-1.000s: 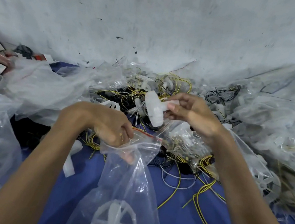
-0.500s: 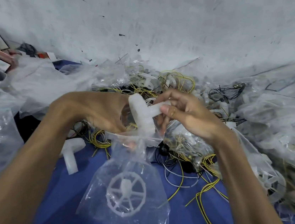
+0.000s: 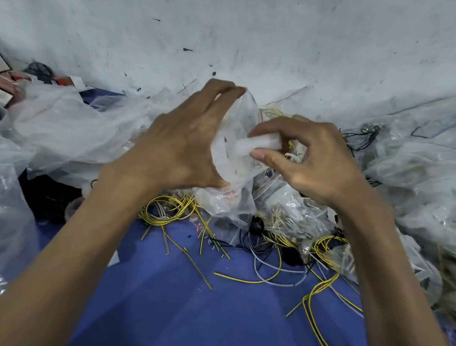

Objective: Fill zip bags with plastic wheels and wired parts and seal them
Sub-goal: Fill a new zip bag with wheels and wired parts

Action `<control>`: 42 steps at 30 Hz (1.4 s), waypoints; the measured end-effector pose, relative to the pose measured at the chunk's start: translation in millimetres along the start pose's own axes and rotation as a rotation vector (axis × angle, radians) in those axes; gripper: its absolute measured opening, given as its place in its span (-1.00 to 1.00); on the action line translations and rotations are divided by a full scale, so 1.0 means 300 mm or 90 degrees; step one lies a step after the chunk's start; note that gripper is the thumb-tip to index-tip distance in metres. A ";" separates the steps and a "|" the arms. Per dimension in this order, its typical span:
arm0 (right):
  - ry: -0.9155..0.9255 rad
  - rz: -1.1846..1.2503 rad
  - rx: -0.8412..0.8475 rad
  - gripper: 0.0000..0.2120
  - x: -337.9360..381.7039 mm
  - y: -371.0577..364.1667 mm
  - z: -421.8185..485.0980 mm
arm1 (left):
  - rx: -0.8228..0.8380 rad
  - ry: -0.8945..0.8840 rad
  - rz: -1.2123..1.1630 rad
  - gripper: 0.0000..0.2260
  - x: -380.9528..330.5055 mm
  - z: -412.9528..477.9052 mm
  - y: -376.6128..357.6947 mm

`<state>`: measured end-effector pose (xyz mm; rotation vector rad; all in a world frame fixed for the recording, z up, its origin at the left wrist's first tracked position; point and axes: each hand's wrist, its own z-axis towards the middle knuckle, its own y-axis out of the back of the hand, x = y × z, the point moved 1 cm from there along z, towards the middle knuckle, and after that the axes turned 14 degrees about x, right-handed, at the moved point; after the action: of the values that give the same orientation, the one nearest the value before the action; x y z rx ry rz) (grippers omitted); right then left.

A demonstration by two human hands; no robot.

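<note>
One clear zip bag [image 3: 240, 119] is held up over the blue cloth [image 3: 202, 327], in front of the pale wall [image 3: 240, 16]. The left hand [image 3: 184, 141] grips its crumpled mouth between spread fingers and thumb. The right hand [image 3: 317, 163] pinches one stubby white plastic piece [image 3: 256, 145] at the opening. The bag's other contents are too blurred to tell. Loose yellow and grey wires [image 3: 170, 209] lie on the cloth, with heaps of clear bags [image 3: 427, 174] on both sides.

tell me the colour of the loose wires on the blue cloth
The wires are mostly yellow, with a few grey; the head view shows them.
</note>
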<state>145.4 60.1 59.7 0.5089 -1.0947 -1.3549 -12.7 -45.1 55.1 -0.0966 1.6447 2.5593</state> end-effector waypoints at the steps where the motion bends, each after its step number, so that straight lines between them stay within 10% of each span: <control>1: -0.004 0.015 0.045 -0.78 -0.013 -0.006 -0.003 | 0.005 -0.008 0.016 -0.03 0.002 0.002 -0.009; 7: -0.028 0.113 0.194 -0.88 -0.038 -0.050 -0.006 | 0.120 0.011 -0.023 0.04 0.031 0.004 -0.043; 15: -0.035 -0.082 0.050 -0.80 0.004 -0.017 0.011 | 0.218 0.059 -0.094 0.12 0.068 0.004 -0.022; 24: -0.058 -0.234 -0.042 -0.71 0.040 -0.020 0.028 | 0.071 0.004 -0.052 0.03 -0.024 0.002 0.004; 35: -0.061 -0.073 0.077 -0.84 0.051 -0.026 0.029 | 0.084 0.058 -0.040 -0.08 -0.031 -0.006 0.056; 42: -0.016 0.185 0.030 -0.65 0.076 0.039 -0.009 | -0.102 0.085 -0.188 -0.51 -0.035 -0.031 0.144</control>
<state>150.5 40.5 75.6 0.3512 -1.1742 -1.0857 -7.4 -71.7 91.4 -0.4945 1.3417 2.4938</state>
